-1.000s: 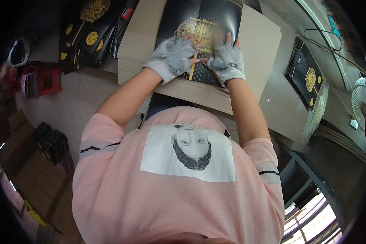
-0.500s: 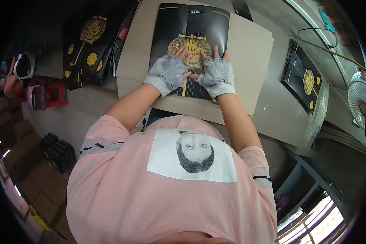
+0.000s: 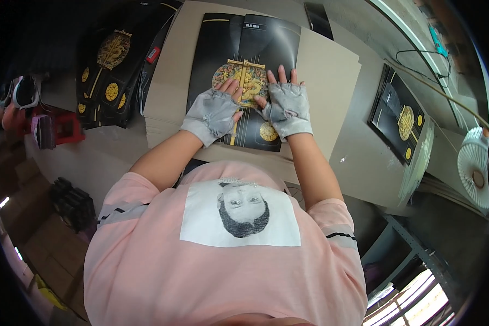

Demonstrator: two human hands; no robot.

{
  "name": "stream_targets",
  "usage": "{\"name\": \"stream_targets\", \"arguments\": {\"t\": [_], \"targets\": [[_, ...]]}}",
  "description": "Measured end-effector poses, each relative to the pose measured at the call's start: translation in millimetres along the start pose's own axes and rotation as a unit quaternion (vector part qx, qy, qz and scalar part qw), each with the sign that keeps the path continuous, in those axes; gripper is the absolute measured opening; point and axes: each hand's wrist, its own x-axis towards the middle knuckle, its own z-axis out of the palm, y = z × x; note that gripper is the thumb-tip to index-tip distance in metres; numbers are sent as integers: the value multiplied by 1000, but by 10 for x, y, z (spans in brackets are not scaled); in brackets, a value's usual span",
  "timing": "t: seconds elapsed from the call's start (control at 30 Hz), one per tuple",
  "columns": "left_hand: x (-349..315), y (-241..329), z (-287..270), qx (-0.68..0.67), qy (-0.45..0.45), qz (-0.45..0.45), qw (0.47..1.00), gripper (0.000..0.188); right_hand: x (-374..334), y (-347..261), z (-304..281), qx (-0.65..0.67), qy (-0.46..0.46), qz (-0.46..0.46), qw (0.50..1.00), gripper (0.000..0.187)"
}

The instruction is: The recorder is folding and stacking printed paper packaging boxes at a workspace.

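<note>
A glossy black printed folder (image 3: 217, 41) with a gold fan-shaped ornament lies before me on a pile of grey-brown boards. Both hands wear grey fingerless gloves. My left hand (image 3: 212, 114) rests flat over the ornament's lower left part, fingers extended. Along the folder's right side lies my right hand (image 3: 287, 107), its fingers spread and its thumb pointing at the ornament. Neither hand grips anything. A line runs down the folder's middle, where two panels meet at slightly different heights. Part of the ornament is hidden under my left fingers.
The boards (image 3: 331, 70) reach past the folder on the right. More black printed pieces (image 3: 100, 70) lie at the left, with a small red object (image 3: 153, 54) beside them. Another black stack (image 3: 399, 117) sits at the right, near a white fan (image 3: 474, 168). A red stool (image 3: 69, 127) stands far left.
My right hand has slid rightward across the folder, uncovering a round gold emblem near its lower edge. My left hand stays flat on it. The whole view has shifted slightly.
</note>
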Motion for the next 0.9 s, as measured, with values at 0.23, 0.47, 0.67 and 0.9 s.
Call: {"name": "stream_targets", "arguments": {"t": [0.23,0.47,0.67,0.9], "targets": [[31,-8,-52,-36,-13,1,999,70,1124,489,-90,-48,14,2,999,80],[44,-2,-97,-48,-71,-32,996,69,2070,758,-27,-75,78,16,994,75],[36,13,5,-30,-44,-30,998,68,2434,981,37,-72,123,31,989,76],[23,5,55,-91,-31,-23,995,71,2216,861,32,-75,126,-51,988,81]]}}
